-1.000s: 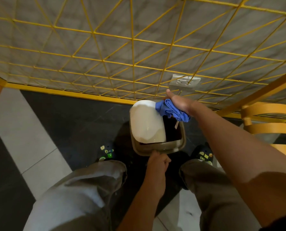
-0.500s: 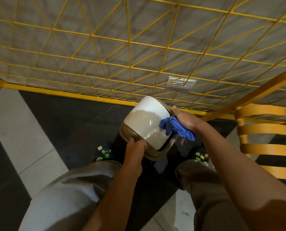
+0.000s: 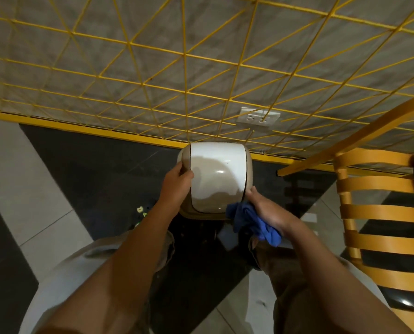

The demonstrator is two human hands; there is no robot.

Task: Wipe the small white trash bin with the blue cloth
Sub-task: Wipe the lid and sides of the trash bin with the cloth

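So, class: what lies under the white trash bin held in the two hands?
Below the white trash bin, a dark floor tile and trouser legs show. The bin's base and inside are hidden; the blue cloth covers its near right corner.

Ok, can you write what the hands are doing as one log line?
left hand: grips trash bin side | right hand: holds blue cloth at bin's near corner | bin: lifted, tilted

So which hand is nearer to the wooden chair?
The right hand, which holds the blue cloth at the bin's near right corner, on the chair's side. The left hand grips the bin's left edge, farther away.
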